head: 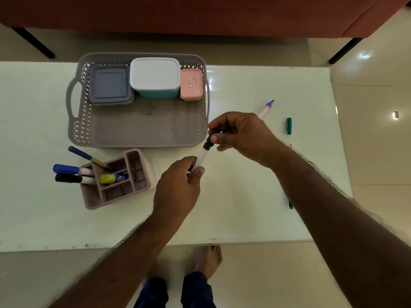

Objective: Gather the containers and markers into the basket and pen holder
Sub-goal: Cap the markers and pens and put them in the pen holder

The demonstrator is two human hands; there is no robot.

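Over the bench (244, 207), the left hand (178, 185) grips a white marker (201, 157) by its barrel while the right hand (240, 134) pinches the black cap (210, 141) at its tip. The cap should go on straight until seated before the marker joins the pen holder (144, 174) beside the basket (142, 134). The right forearm hides most of a green marker (290, 205), whose cap (289, 126) lies apart.

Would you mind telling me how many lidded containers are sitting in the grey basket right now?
3, in a row along the basket's far side: a grey-blue square container at left, a white-lidded teal container in the middle, a small pink container at right.
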